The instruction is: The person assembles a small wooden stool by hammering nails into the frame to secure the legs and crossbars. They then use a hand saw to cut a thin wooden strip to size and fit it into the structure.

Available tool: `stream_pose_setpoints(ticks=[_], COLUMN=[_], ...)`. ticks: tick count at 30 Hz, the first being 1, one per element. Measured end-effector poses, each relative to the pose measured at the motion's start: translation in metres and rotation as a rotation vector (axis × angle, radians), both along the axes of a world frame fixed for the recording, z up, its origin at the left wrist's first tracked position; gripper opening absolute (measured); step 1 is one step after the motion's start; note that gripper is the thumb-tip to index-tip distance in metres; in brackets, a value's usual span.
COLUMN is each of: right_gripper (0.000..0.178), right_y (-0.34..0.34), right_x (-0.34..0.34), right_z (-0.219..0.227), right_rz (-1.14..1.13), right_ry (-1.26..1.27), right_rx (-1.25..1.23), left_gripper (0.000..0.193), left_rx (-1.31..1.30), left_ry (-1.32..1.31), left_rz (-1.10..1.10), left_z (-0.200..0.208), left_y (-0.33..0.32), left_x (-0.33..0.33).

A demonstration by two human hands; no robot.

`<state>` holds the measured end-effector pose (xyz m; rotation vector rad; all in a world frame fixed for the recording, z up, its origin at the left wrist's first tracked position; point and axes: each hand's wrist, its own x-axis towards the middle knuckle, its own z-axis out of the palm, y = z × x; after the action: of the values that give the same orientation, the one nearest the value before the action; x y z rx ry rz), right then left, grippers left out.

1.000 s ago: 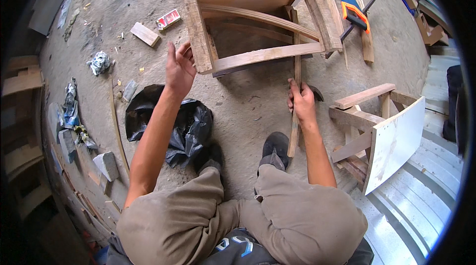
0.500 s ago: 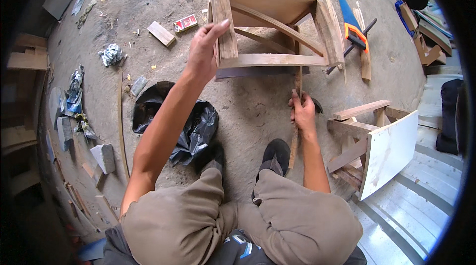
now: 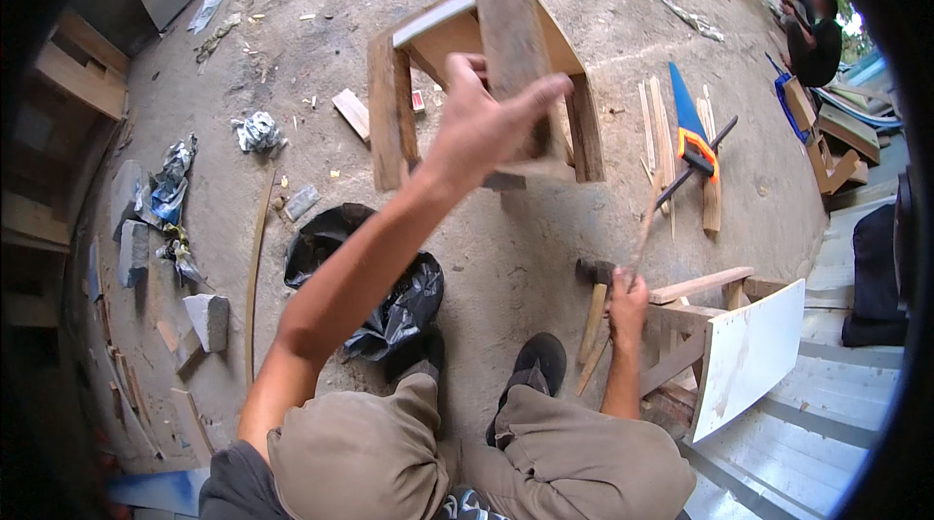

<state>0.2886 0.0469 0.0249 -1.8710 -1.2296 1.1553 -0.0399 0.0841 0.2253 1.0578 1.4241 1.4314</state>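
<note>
My left hand is closed around one leg of a small wooden stool frame, thumb along the leg's right side. The frame is tilted, with a thin board top facing away and its legs toward me; my hand hides part of it. In my right hand is a thin wooden strip, gripped partway along and slanting up and away. A hammer lies on the floor just left of that hand. Close on its right stands a second wooden stool on its side, its white top facing right.
An orange-handled blue saw lies across wood strips at the right. A black plastic bag sits left of my feet. Stone blocks and scraps lie farther left. A person sits at the far right.
The stool frame has turned in my left hand, bringing its legs toward me. My right hand has moved right and nearer with the strip, leaving the hammer in plain sight.
</note>
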Motion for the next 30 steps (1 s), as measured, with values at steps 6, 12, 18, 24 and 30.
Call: stream_pose_setpoints(ticks=[6, 12, 18, 24, 30], right_gripper=[0.034, 0.052, 0.042, 0.032, 0.035], right_y=[0.062, 0.079, 0.063, 0.084, 0.088], right_x=[-0.062, -0.111, -0.106, -0.054, -0.053], right_z=[0.145, 0.221, 0.187, 0.155, 0.154], right_rz=[0.192, 0.393, 0.297, 0.146, 0.181], right_ry=[0.073, 0.293, 0.143, 0.434, 0.437], right_rx=[0.544, 0.410, 0.644, 0.594, 0.615], left_gripper=[0.064, 0.064, 0.029, 0.049, 0.045], left_rx=[0.123, 0.267, 0.176, 0.016, -0.028], left_ry=[-0.005, 0.159, 0.225, 0.122, -0.330], left_rz=[-0.168, -0.210, -0.428, 0.009, -0.348], left_z=[-0.010, -0.028, -0.022, -0.055, -0.075], left_y=[-0.009, -0.018, -0.039, 0.002, -0.019], left_x=[0.049, 0.064, 0.036, -0.053, -0.012])
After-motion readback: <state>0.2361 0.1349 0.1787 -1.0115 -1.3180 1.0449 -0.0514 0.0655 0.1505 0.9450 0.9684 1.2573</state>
